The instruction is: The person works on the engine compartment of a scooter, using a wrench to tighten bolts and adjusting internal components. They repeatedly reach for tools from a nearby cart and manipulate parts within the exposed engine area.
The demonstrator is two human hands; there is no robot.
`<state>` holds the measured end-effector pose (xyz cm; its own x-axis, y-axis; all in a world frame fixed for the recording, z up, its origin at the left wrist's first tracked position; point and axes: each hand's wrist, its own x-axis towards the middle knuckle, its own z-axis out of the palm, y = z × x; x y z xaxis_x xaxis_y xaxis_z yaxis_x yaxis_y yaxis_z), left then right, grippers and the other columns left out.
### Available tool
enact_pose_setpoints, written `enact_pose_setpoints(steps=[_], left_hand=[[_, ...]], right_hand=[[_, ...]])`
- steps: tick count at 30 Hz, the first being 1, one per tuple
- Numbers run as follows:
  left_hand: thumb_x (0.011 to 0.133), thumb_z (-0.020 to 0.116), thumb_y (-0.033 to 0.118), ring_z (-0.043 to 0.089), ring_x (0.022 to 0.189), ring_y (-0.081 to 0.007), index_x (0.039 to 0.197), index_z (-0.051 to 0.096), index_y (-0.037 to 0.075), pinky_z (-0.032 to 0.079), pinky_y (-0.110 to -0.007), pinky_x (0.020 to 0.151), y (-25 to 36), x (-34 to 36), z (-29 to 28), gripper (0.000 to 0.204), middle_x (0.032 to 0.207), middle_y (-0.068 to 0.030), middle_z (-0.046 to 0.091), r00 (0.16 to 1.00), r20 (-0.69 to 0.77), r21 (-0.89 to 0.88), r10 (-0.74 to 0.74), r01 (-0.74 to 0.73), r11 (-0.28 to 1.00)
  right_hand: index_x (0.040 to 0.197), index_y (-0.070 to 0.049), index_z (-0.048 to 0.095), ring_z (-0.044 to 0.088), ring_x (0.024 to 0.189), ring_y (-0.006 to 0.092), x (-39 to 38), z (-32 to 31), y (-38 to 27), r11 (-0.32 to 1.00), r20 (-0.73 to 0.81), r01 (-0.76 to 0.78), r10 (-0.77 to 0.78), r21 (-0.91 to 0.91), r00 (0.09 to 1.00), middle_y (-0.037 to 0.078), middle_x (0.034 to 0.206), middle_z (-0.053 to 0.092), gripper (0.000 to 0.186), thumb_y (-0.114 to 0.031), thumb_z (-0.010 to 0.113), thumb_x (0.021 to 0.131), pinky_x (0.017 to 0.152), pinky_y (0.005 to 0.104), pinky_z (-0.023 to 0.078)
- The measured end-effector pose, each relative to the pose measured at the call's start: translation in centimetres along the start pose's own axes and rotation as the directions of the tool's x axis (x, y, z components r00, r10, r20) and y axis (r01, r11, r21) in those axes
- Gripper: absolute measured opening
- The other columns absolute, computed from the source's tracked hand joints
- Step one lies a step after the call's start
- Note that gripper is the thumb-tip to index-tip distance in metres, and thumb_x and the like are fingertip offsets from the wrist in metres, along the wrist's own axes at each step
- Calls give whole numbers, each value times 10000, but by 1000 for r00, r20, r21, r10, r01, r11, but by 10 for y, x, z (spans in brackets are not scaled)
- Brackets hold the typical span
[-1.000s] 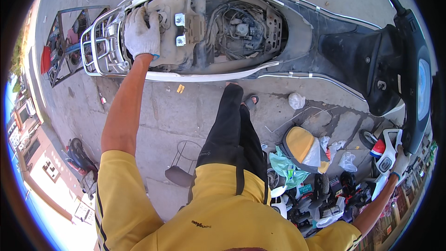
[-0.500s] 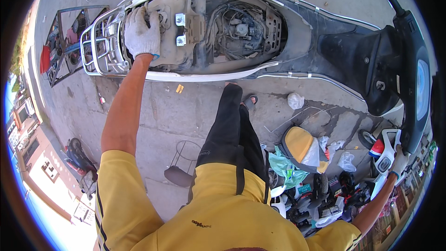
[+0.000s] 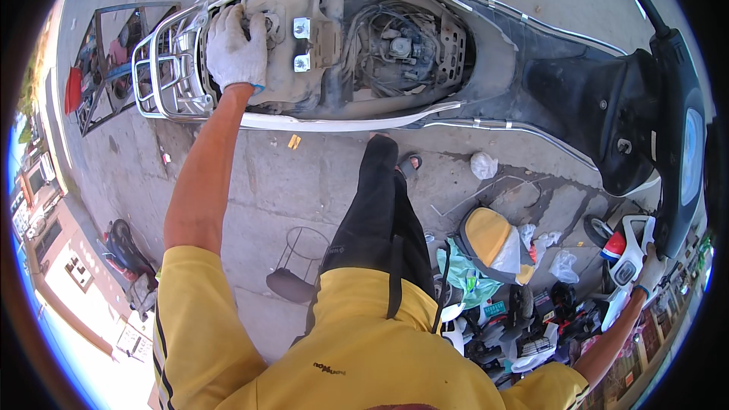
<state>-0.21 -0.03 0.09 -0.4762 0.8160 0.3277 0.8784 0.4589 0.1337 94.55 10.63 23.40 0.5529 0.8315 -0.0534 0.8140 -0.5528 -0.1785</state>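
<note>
The scooter (image 3: 493, 61) is positioned along the far edge of the paved ground (image 3: 250, 175), with its rear end directed left and its handlebar (image 3: 678, 99) located at the right. The seat area is exposed. A recess containing a dusty engine assembly (image 3: 401, 48) is seen at mid-length, and two bright metal brackets (image 3: 301, 28) are mounted between this recess and the rear panel (image 3: 287, 80).

The left hand (image 3: 237, 47), covered by a pale glove, is placed on the rear panel, just beside the chrome rear rack (image 3: 157, 68). Its fingers are extended over the surface and the thumb is held apart from them; nothing is clamped by this hand. The right hand (image 3: 651, 267), also gloved, is set at the near end of the handlebar. Contact is indicated there, but it cannot be told whether the fingers are closed around the grip.

On the near side of the scooter, a white plastic bag (image 3: 484, 165) is deposited on the paved ground. Toward the near right corner, a yellow and grey bag (image 3: 487, 233) is laid beside green plastic sheeting (image 3: 463, 277) and a heap of mixed parts (image 3: 524, 330). A dark-seated stool (image 3: 291, 285) is located near the left of the person's legs (image 3: 364, 212).
</note>
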Motion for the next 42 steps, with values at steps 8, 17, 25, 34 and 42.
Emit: enact_pose_setpoints(steps=[8,17,25,34,42], left_hand=[[943,688,397,565,1345,-357,1263,713,41,439,-467,1141,-4,-2,6,479,1339,-154,692,999,-33,-48,15,-17,999],[918,727,359,573,1337,-383,1279,707,44,452,-472,1131,-6,1,10,480,1337,-162,690,999,-37,-38,25,-26,999],[900,742,302,571,1332,-402,1292,692,39,450,-492,1130,1,9,-2,475,1331,-158,687,1000,20,-44,19,-18,999],[937,712,263,561,1345,-391,1304,668,5,439,-488,1139,11,13,-11,451,1352,-183,670,996,88,-12,14,-13,1000],[946,701,319,564,1333,-401,1290,682,9,422,-493,1159,4,7,-3,464,1365,-195,663,998,52,34,43,-45,998]], right_hand=[[1168,26,700,593,806,149,-1,-7,-3,992,-27,-42,46,119,999,50,1025,686,368,-214,788,904,716,310,494],[1255,92,675,661,959,245,13,-22,18,998,44,-60,60,-5,997,139,1160,719,406,-153,756,941,855,390,536],[1192,69,693,599,826,182,-18,-5,-5,998,-30,-1,3,64,1000,82,1014,690,328,-110,758,924,713,350,491],[1156,91,727,662,933,307,-30,-4,-9,993,-52,58,-63,-102,997,170,1076,759,376,-183,733,899,899,463,481],[1194,110,717,705,992,344,-26,-5,-13,992,-25,51,-54,-117,998,228,1145,759,443,-240,756,925,914,444,510]])
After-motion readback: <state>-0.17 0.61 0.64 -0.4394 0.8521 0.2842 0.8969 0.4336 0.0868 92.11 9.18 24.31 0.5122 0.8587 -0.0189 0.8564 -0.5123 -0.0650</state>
